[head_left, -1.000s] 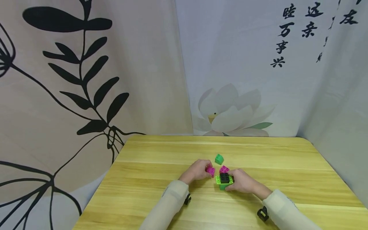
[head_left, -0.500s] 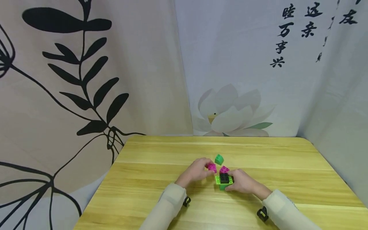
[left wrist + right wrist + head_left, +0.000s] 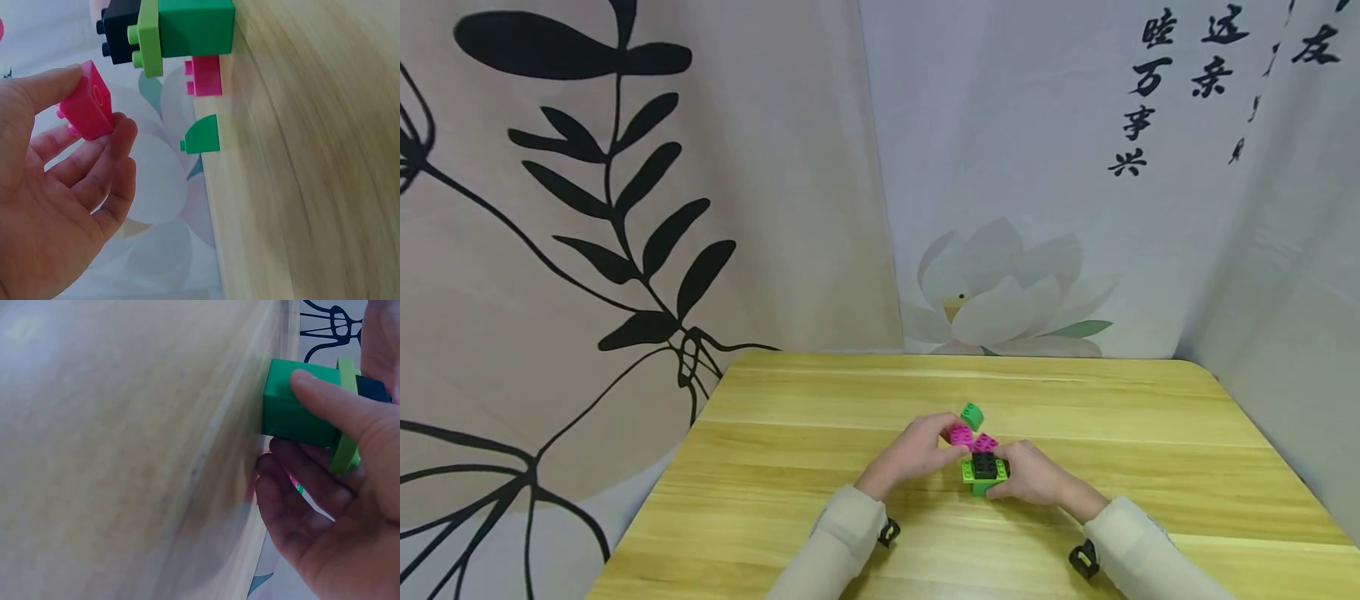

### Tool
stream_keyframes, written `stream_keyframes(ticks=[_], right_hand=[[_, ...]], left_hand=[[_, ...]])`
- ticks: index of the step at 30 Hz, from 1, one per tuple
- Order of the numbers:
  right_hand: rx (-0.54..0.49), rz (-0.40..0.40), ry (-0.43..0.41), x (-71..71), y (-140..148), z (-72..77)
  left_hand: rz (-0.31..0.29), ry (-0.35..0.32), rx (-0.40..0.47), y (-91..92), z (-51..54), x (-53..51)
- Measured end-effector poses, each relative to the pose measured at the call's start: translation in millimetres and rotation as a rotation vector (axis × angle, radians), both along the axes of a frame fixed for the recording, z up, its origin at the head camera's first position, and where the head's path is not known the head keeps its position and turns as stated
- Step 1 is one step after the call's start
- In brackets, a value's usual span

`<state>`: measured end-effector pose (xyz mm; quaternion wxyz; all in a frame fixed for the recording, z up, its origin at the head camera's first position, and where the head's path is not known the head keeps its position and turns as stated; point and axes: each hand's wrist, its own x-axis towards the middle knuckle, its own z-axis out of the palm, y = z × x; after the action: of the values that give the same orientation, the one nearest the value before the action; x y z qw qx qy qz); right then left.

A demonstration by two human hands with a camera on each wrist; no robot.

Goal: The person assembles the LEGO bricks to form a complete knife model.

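Note:
My left hand (image 3: 917, 454) pinches a pink toy building brick (image 3: 87, 103) between thumb and fingers, raised off the table; its hollow underside and some studs show in the left wrist view. Just right of it, my right hand (image 3: 1037, 475) grips a small stack by its side, thumb on the green block (image 3: 300, 403) at the bottom. On that block lies a lime-green plate (image 3: 150, 37), wider than the block, with a black brick (image 3: 985, 465) on top. Behind the stack, a second pink brick (image 3: 207, 76) sits on the table. Farther back stands a green brick with a curved side (image 3: 203, 135).
All of this is near the middle of a wooden table (image 3: 820, 400). A printed curtain (image 3: 775, 167) hangs along the table's far edge, and a pale cloth (image 3: 1292, 250) hangs at the right. Each wrist wears a small black device.
My left hand has moved a little right and away from me, carrying the pink brick up close to the stack. The right hand and the stack have stayed in place.

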<state>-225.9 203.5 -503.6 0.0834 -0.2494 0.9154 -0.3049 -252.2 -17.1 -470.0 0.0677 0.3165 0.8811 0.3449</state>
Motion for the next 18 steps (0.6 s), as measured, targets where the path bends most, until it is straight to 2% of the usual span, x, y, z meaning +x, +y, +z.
stream_keyframes(ticks=[7, 18], right_hand=[[-0.011, 0.015, 0.003, 0.1, 0, 0.2], [0.016, 0.027, 0.054, -2.0, 1, -1.7]], left_hand=[[-0.030, 0.016, -0.008, 4.7, 2.5, 8.0], [-0.050, -0.040, 0.000, 13.7, 0.0, 15.9]])
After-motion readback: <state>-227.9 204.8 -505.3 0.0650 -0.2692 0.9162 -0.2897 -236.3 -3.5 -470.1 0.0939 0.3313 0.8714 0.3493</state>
